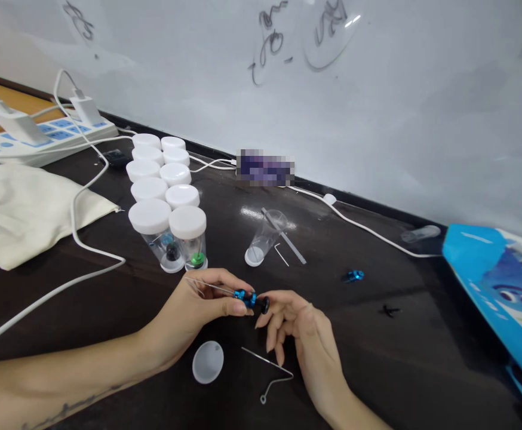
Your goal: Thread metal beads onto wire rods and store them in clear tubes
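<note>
Two bare hands over dark table (404,364); left hand (193,313) pinches blue-and-black part (245,298) between thumb and fingers, thin wire running back from it; right hand (310,334) loosely open, fingers half curled, just beside part's black end, cannot tell if touching; bent wire with looped end (268,361) below hands; round white lid (208,362) near left wrist; clear cup (264,239), small hex key (282,255) beyond; ten white-lidded jars (150,216) in two rows, farther left.
</note>
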Demonstrator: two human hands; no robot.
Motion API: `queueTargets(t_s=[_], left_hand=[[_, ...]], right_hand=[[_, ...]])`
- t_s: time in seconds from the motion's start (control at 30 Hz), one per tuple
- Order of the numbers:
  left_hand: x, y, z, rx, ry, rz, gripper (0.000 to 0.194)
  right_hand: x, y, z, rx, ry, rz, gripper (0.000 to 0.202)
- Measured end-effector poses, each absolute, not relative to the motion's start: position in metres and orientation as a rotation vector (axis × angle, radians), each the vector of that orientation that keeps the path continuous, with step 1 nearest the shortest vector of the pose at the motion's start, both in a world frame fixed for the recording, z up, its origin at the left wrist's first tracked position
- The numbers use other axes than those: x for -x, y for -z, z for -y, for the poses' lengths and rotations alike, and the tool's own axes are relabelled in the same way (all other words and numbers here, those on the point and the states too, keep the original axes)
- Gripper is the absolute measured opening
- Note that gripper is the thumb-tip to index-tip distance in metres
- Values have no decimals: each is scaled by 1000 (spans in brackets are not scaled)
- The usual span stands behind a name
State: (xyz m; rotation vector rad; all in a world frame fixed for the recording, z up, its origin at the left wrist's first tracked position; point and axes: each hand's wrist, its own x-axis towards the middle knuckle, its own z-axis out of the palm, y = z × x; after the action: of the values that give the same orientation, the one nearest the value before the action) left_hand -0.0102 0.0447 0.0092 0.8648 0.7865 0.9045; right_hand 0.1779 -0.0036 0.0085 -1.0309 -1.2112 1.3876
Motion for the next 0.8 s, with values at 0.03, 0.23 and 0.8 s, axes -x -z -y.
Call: queueTargets(t_s=[0.03,0.23,0.8], left_hand=[[10,-9,-45,-863,-905,-785,18],[11,-7,-45,-866,-906,-784,18],[11,-6,-45,-868,-903,-789,18]], right_hand=[[-178,-9,4,1030,-1386,1208,54],[-178,-8,3,1029,-1383,1217,53],[-178,-7,4,1028,-1384,1216,53]])
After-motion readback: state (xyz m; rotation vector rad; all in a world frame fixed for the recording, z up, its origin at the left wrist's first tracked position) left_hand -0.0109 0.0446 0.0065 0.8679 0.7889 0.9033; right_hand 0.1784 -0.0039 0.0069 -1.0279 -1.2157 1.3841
